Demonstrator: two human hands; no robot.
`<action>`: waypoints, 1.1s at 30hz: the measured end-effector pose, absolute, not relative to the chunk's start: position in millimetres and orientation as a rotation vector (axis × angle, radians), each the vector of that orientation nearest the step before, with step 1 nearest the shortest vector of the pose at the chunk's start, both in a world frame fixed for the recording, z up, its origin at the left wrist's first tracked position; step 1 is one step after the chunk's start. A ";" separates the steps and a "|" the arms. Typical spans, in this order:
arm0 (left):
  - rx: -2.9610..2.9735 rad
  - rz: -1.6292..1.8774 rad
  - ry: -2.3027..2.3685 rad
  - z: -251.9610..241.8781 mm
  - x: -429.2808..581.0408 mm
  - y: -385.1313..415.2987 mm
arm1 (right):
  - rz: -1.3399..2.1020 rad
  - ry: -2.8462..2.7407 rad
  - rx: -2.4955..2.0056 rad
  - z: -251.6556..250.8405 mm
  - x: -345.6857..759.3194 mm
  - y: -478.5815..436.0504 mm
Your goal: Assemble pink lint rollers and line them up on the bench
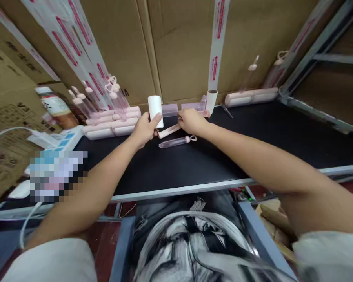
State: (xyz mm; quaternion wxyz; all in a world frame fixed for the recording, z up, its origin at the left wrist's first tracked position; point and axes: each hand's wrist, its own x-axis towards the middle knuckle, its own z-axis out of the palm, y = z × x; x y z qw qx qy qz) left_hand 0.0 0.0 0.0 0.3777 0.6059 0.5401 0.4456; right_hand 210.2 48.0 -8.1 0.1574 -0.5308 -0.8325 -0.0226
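Observation:
My left hand (144, 129) is closed around a white paper roll (155, 109) that stands upright on a pink handle (169, 131). My right hand (191, 120) grips the other end of that pink handle, fingers curled over it. Just in front of both hands a clear pink tube with a loop at its end (176, 141) lies on the black table top (223, 156). Behind the hands lie two translucent pink covers (179, 108) and another white roll (211, 101) stands upright.
Stacked pink and white cases (111, 125) with upright clear tubes (100, 98) sit at the back left. More cases (251, 96) lie at the back right. Cardboard boxes (179, 47) wall the back. A bottle (57, 109) and a white power strip (55, 140) are at the left.

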 end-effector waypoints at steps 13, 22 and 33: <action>1.534 1.120 1.368 2.3 -4.5 -1.4 | 0.202 -2.047 -1.281 -14.1 216.0 52.6; 1.584 1.072 1.258 8.1 -0.2 -11.4 | 0.285 -1.820 -0.889 -7.8 215.2 45.5; 1.562 0.978 1.018 14.0 10.6 -29.2 | 0.434 -1.687 -0.836 2.0 215.0 31.7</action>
